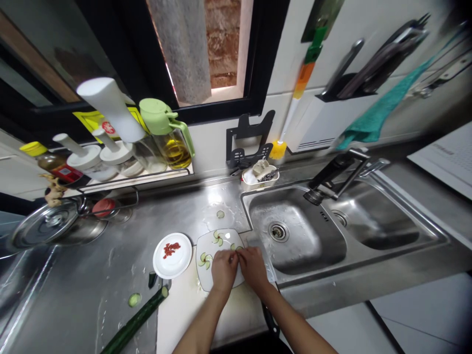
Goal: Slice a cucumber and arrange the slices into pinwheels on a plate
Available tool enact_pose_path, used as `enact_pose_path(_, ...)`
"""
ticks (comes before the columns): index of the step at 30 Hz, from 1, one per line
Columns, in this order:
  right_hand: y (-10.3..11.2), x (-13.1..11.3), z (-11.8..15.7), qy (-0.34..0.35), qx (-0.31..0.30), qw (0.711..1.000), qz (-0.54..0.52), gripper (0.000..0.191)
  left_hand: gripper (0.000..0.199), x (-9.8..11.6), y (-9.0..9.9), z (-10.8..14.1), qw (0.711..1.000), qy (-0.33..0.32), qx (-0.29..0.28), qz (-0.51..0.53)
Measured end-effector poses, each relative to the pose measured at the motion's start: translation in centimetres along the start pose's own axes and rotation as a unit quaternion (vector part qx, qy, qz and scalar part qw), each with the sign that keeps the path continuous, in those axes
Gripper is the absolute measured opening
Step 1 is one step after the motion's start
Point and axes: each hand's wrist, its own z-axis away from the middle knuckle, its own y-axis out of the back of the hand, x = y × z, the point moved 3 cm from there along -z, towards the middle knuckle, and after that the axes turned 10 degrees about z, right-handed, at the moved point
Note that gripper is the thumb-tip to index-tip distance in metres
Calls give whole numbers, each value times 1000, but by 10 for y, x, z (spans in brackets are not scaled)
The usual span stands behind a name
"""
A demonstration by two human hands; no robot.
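My left hand [224, 270] and my right hand [254, 268] meet over the right part of a white square plate [205, 280], fingertips close together in pinches. Pale green cucumber slices [238, 248] show right at the fingertips, those of my right hand closed on one. What my left fingers pinch is hidden. Two pinwheels of thin cucumber slices with small red centres lie on the plate, one at the back [217, 238] and one at the left [205, 260]. Left of it, a round white plate [162, 265] holds small red pieces [171, 250].
The square plate rests on a white cutting board [177, 314]. A long cucumber [138, 317] lies across its left edge, near a cut end [152, 280] and a slice [134, 300]. A black knife handle [271, 322] is at right, beside the double sink [298, 231]. Oil jug [171, 142] stands behind.
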Motion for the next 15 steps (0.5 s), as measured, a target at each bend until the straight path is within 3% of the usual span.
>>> enact_pose_path(15, 7, -3, -1, 0, 2, 1000, 17, 24, 17, 0, 1, 1, 1000, -8, 7, -4)
